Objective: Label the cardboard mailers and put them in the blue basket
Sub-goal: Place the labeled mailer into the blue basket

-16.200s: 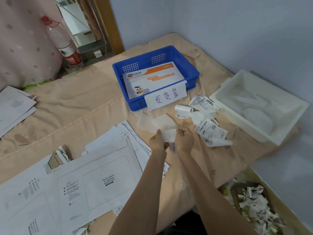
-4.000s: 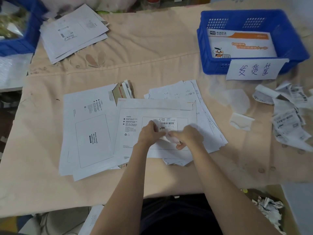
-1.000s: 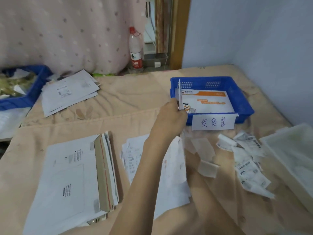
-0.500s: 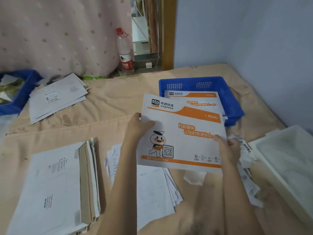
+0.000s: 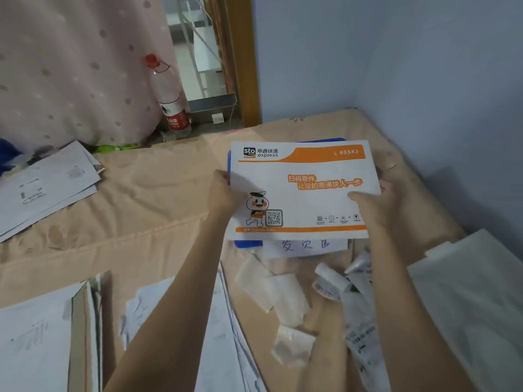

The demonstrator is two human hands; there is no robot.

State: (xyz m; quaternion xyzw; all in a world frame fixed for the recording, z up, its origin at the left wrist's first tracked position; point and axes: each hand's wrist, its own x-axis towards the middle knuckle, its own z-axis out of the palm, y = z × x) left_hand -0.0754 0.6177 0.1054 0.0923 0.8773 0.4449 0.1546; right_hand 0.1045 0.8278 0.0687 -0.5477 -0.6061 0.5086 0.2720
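A white and orange cardboard mailer [image 5: 305, 193] is held flat, printed side up, over the blue basket [image 5: 247, 244]. It hides nearly all of the basket; only a front corner and a sliver of the far rim show. My left hand [image 5: 223, 193] grips the mailer's left edge. My right hand [image 5: 376, 202] grips its right edge, thumb on top. A stack of white mailers [image 5: 42, 340] lies at the near left. Label strips [image 5: 359, 301] lie below the basket.
A handwritten paper sign [image 5: 305, 246] hangs on the basket's front. Backing papers [image 5: 283, 295] lie on the beige cloth. A white tray [image 5: 475, 301] sits at the right. More mailers [image 5: 45, 185] lie at the far left. A water bottle [image 5: 169, 100] stands behind.
Both hands have carried the mailer forward from above the table to over the blue basket, and it now covers the mailer lying inside.
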